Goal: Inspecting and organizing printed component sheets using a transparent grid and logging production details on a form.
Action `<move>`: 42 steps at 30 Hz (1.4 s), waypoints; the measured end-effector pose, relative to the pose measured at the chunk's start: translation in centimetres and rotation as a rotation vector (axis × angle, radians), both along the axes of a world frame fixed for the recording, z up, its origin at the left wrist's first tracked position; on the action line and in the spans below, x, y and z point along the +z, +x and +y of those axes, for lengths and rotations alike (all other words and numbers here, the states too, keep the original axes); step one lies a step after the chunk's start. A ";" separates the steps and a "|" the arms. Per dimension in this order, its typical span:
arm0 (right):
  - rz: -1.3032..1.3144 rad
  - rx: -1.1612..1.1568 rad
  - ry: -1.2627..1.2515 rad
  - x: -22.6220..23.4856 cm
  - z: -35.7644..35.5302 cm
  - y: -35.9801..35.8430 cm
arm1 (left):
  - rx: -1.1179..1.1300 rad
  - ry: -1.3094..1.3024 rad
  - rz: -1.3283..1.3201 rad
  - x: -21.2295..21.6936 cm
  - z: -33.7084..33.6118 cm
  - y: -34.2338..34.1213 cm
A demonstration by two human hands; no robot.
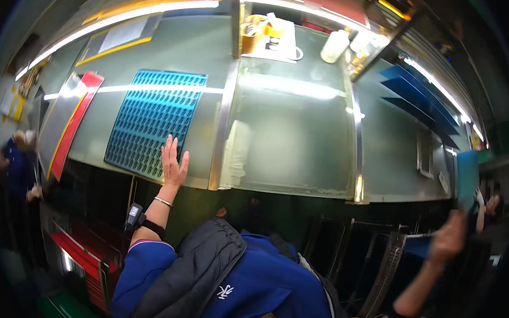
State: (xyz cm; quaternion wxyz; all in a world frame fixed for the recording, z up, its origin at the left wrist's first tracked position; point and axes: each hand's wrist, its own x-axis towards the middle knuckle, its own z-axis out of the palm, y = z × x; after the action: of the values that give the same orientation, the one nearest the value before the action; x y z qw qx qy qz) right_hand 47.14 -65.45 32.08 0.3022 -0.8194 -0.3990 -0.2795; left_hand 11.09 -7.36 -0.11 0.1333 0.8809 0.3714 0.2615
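Observation:
My left hand [172, 164] is flat with its fingers stretched out. It rests on the near right corner of a blue perforated tray [152, 118] that lies on the grey-green workbench [291, 138]. A thin bangle and a dark wrist strap show on that arm. My right hand [449, 234] is raised at the far right, below the bench edge, and is blurred. I cannot tell whether it holds anything. Just above it is a teal-blue panel [467, 176], next to another person's hand [478, 197].
A red tray [74, 126] and a grey sheet lie left of the blue tray. Metal strips [222, 128] divide the bench. A white bottle [335, 45] and yellow rolls [254, 35] stand at the back, blue sheets [413, 90] at right. Racks [384, 272] stand below. Another person [16, 168] stands at left.

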 end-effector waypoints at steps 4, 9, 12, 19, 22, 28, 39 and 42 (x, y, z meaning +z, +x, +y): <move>-0.222 0.159 -0.295 -15.4 14.3 -2.3 | 0.042 -0.059 -0.095 1.9 -1.0 -3.0; 0.009 0.423 -0.382 -23.7 20.7 -6.9 | 0.203 -0.068 -0.094 2.0 -1.0 -9.8; -0.004 0.422 -0.372 -24.2 21.1 -7.0 | 0.343 -0.112 -0.114 1.9 -1.2 -11.8; 0.005 0.467 -0.296 -24.5 23.8 -6.2 | 0.192 -0.036 -0.026 2.3 -3.8 -11.6; 0.021 0.491 -0.307 -25.0 24.4 -6.6 | 0.031 -0.020 0.075 3.4 -4.8 -10.2; 0.044 0.481 -0.323 -25.0 23.1 -7.6 | -0.071 -0.064 0.198 2.7 -6.0 -7.5; 0.068 0.453 -0.326 -24.2 24.2 -8.1 | -0.027 -0.047 0.191 3.3 -7.2 -8.5; 0.052 0.413 -0.324 -24.1 23.0 -7.9 | -0.064 -0.038 0.179 3.4 -6.7 -7.1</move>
State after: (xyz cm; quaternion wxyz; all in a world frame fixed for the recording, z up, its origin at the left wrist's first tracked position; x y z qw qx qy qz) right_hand 39.23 -42.44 7.95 0.2281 -0.7652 -0.5894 -0.1231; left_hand 3.95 -14.09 3.32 0.1246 0.9095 0.3581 0.1703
